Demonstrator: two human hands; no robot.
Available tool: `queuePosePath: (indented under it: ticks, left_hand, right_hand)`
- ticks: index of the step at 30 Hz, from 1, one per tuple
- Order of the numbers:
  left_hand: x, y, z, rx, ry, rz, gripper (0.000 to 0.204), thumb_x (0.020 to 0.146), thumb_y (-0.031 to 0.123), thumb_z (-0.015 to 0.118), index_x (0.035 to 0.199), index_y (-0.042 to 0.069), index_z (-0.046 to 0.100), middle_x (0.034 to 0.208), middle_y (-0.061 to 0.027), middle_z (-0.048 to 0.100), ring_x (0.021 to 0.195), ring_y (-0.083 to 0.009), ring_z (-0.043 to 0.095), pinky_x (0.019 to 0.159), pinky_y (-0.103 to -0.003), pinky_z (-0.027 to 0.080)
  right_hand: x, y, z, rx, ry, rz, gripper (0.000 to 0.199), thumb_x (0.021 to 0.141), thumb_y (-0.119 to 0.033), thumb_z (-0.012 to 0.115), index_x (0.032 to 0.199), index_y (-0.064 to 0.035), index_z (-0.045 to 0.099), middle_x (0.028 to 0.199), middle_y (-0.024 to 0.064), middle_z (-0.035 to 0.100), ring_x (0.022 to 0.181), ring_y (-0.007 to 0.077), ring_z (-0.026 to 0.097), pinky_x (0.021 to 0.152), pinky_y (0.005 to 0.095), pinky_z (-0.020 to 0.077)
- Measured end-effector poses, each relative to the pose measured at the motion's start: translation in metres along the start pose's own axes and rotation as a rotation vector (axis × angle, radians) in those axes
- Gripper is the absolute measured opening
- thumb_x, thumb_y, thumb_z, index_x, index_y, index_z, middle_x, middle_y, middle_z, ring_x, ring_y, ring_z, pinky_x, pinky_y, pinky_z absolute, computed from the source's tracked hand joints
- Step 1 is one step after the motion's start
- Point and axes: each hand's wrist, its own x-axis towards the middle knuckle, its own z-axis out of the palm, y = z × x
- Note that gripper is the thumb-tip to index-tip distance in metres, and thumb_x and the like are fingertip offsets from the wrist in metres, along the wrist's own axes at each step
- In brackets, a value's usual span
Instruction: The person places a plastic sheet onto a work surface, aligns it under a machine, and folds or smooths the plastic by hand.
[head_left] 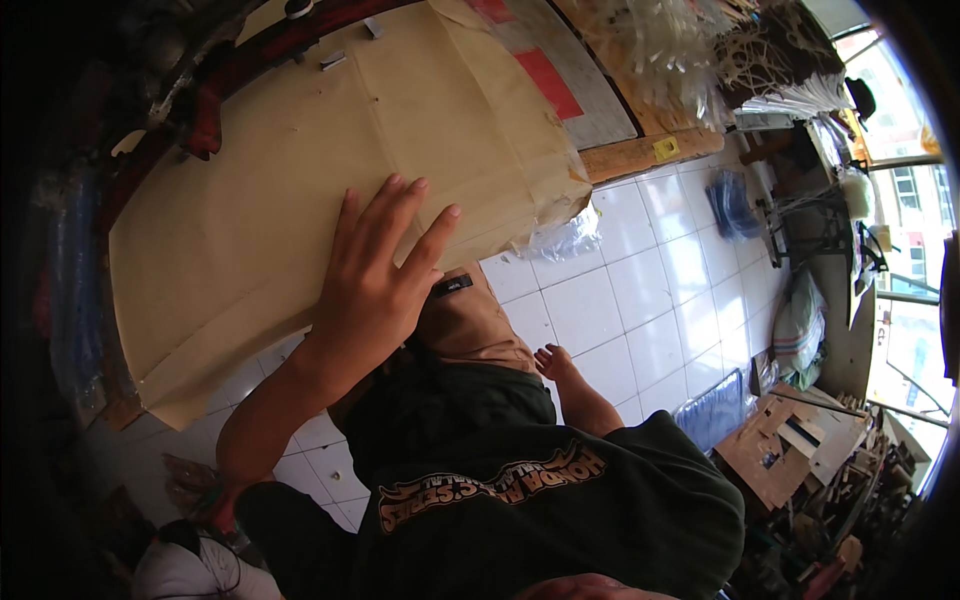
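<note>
Inspecting the work area, we found a brown paper sheet (240,220) spread over the tabletop (620,160), in front of the person, its long axis running from lower left to upper right. The left hand (375,258) was the nearer of the two: it lay over the sheet close to the near edge, palm down, fingers moderately spread and pointing away from the body. We saw nothing gripped in it. Most of the sheet therefore extended beyond the fingertips and out to the left of that hand, with a shorter part to its right.

The right hand (553,361) hung low beside the body, well apart from the sheet and over the tiled floor (590,310). Its fingers appeared loosely parted, and we noted no object in them.

Creases crossed the paper, and its right corner was ragged, with clear plastic film (565,238) protruding beneath. Two small grey pieces (333,61) lay toward the far edge, beside a dark red bar (207,120). We could not tell how many layers the paper comprised.
</note>
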Motion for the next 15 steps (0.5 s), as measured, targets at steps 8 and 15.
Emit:
queuePosePath:
  ticks: [8, 15]
  left_hand:
    - [-0.008, -0.010, -0.027, 0.060, -0.069, 0.090, 0.059, 0.080, 0.026, 0.080, 0.134, 0.015, 0.060, 0.147, -0.0159, 0.048, 0.138, -0.0332, 0.047, 0.116, -0.060, 0.032]
    - [-0.023, -0.025, -0.021, 0.059, 0.069, -0.038, 0.065, 0.076, 0.030, 0.083, 0.135, 0.016, 0.061, 0.146, -0.0134, 0.050, 0.137, -0.0344, 0.048, 0.116, -0.058, 0.035]
  right_hand:
    - [0.004, 0.017, 0.037, -0.328, -0.031, -0.260, 0.037, 0.100, -0.015, 0.054, 0.136, -0.0082, 0.055, 0.120, 0.0142, 0.068, 0.097, 0.0300, 0.070, 0.081, 0.0497, 0.0569]
    - [-0.084, -0.110, 0.119, 0.092, 0.079, -0.765, 0.049, 0.091, 0.000, 0.058, 0.139, -0.0081, 0.047, 0.108, 0.0179, 0.068, 0.084, 0.0313, 0.071, 0.068, 0.0419, 0.0589]
